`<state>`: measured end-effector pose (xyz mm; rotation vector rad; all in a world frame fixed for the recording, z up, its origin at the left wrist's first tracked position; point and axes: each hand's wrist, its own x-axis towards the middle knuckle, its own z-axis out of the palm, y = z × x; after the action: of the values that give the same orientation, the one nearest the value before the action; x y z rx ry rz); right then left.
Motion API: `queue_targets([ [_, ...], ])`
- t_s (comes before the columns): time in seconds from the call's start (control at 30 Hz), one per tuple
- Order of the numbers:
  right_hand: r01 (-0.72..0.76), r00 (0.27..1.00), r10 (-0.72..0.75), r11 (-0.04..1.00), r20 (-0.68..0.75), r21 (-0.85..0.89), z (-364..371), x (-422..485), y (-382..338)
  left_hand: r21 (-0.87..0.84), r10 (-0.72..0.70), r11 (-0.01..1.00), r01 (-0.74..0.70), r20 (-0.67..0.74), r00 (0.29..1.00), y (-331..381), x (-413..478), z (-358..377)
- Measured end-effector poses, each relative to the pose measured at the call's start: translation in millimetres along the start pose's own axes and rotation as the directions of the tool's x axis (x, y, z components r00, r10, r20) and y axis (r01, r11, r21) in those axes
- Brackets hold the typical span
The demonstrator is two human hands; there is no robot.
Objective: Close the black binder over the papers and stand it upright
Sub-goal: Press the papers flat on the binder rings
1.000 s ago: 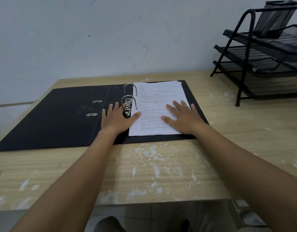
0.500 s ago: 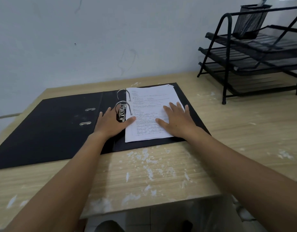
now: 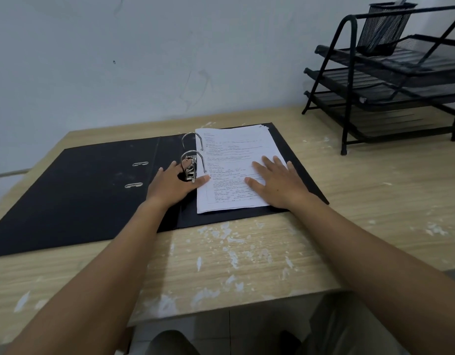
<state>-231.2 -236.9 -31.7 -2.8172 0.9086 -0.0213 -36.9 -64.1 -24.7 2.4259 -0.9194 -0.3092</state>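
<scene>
Unmoved hands (image 3: 170, 184), matte binder (image 3: 75, 190)

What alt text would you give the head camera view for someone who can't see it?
A black binder lies open on a wooden desk, papers on its rings. The left hand rests by the ring clasp, the right hand flat on the papers. A black tray rack stands far right.

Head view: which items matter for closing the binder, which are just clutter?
Job:
black binder, open flat
papers on the rings
left hand at the lever clip
right hand flat on papers

Clutter:
black tray rack
mesh pen cup on rack
</scene>
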Motion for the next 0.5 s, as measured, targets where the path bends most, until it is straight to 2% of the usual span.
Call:
queue_targets([
  [0.23, -0.012, 1.0, 0.012, 1.0, -0.004, 0.009, -4, -12, 17, -0.019, -0.008, 1.0, 0.008, -0.011, 1.0, 16, -10, 10],
  [0.5, -0.064, 0.998, 0.065, 0.997, -0.015, 0.032, -8, -39, 50, 0.007, 0.068, 0.998, -0.068, 0.001, 0.998, 54, -31, 29],
])
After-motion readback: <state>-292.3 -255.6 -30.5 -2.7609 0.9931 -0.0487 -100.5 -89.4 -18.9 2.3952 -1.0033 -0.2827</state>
